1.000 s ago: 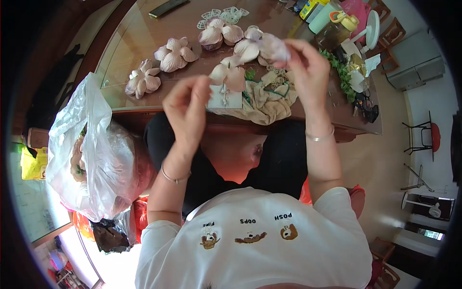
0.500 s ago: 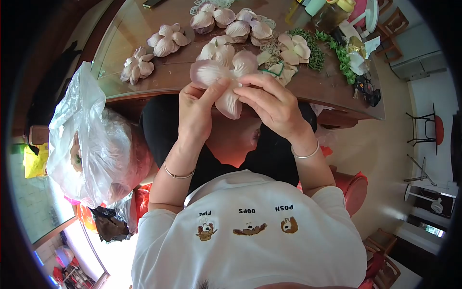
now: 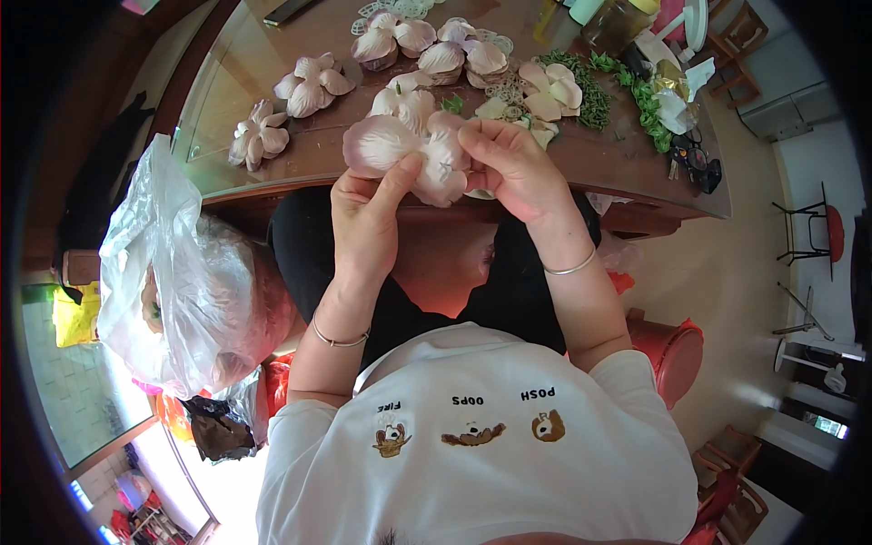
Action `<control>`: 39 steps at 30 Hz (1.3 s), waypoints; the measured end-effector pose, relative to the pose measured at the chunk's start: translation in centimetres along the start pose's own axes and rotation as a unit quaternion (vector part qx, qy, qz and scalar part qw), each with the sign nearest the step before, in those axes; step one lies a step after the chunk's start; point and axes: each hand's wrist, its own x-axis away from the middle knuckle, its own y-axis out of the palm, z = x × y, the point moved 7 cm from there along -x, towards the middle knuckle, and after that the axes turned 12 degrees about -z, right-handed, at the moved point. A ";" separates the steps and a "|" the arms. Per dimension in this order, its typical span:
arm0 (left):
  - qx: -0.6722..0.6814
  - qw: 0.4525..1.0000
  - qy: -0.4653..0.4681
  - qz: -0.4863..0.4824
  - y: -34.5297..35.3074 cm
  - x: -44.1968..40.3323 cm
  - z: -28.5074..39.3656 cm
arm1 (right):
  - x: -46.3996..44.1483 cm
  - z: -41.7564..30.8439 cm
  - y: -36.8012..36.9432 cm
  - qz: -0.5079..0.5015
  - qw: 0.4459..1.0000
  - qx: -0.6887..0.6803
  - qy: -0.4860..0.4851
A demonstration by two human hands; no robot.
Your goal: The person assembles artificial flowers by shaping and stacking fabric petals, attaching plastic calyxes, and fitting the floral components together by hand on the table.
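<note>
A pale pink petal piece [image 3: 386, 145] with broad lobes is held in front of the table edge. My left hand [image 3: 371, 207] pinches its left side, thumb on top near the middle. The thumb and fingers of my right hand [image 3: 518, 168] are closed on its right lobe. Just beyond it lies a stack of similar petals [image 3: 406, 102] with a small green tip. Several more petal stacks stand in an arc, among them one at the left [image 3: 259, 136], another [image 3: 313, 86] and one farther back [image 3: 392, 41]. A cream petal piece [image 3: 551, 90] lies right of my hands.
Green leafy stems [image 3: 590, 95] and a leaf garland [image 3: 649, 118] lie on the table [image 3: 363, 163] at the right, near dark glasses [image 3: 695, 162]. A brown jar [image 3: 618, 27] stands behind. A large plastic bag [image 3: 182, 291] is at my left, a red bucket [image 3: 670, 354] at my right.
Both hands came together from apart and now hold the petal piece. Over the last half second, my right hand moved from its middle to the right lobe, and the piece tilted.
</note>
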 end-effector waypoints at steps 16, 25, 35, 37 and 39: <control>-0.121 0.992 -0.006 -0.024 -2.8 -7.1 3.0 | -4.0 -5.4 0.3 0.111 0.959 0.217 -0.145; -0.106 0.994 0.007 -0.034 -3.5 -8.3 1.7 | -4.9 -5.2 -0.5 0.124 0.959 0.216 -0.137; -0.108 0.994 0.007 -0.010 -4.2 -8.5 1.1 | -5.1 -4.8 -0.9 0.121 0.962 0.207 -0.128; -0.099 0.995 0.004 -0.018 -3.9 -8.5 1.1 | -5.0 -5.0 -0.8 0.122 0.961 0.211 -0.128; -0.089 0.996 0.000 -0.026 -3.7 -8.5 1.3 | -5.0 -5.2 -0.7 0.124 0.960 0.214 -0.128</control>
